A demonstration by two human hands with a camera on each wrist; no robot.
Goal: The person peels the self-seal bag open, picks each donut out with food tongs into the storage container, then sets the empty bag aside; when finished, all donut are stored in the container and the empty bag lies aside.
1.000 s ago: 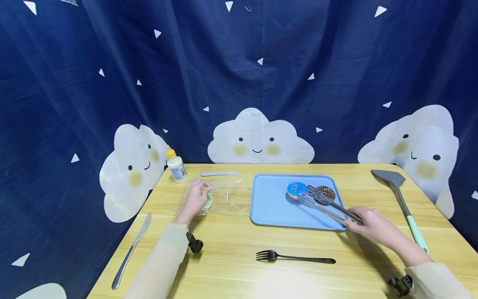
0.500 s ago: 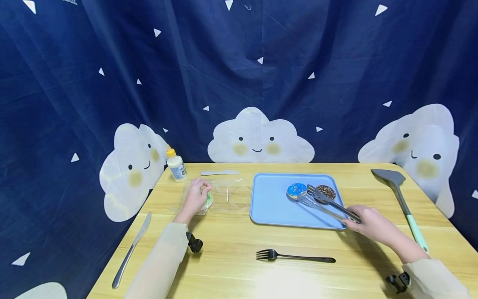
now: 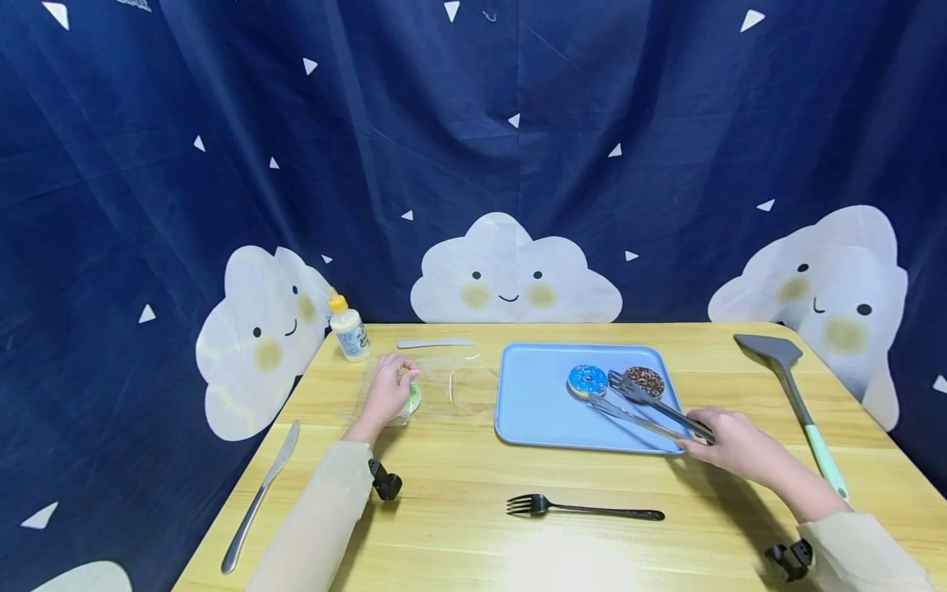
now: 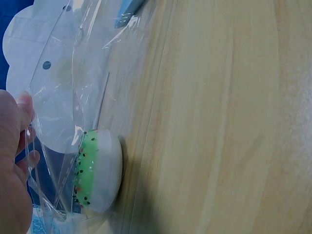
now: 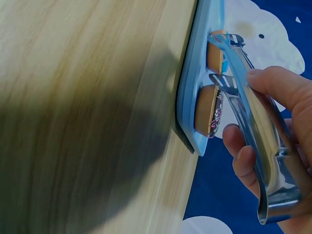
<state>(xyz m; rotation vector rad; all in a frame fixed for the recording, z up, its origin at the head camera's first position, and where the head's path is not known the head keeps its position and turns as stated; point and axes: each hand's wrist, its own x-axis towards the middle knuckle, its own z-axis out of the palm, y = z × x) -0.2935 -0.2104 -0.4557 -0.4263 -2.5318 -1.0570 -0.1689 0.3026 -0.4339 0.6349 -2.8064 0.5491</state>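
Note:
My left hand (image 3: 390,386) pinches the upper film of a clear plastic bag (image 3: 459,390) lying on the table. Inside the bag is a doughnut with green icing (image 4: 87,168) and a white base, partly hidden by the hand in the head view. My right hand (image 3: 732,440) holds metal tongs (image 5: 251,112) over the blue tray (image 3: 540,411). The tongs' tips are spread apart, just in front of a blue-iced doughnut (image 3: 588,381). To its right on the tray lies a chocolate doughnut (image 3: 645,381) with sprinkles, its near edge partly behind one tong arm.
A black fork (image 3: 584,510) lies in front of the tray. At the left is a table knife (image 3: 259,497); a bottle with a yellow cap (image 3: 351,330) and a pale flat knife (image 3: 435,342) are behind the bag. A grey spatula (image 3: 795,395) lies far right.
The tongs' tips have shifted slightly toward me, and the blue doughnut sits a touch nearer too. My left hand and the bag stay in place.

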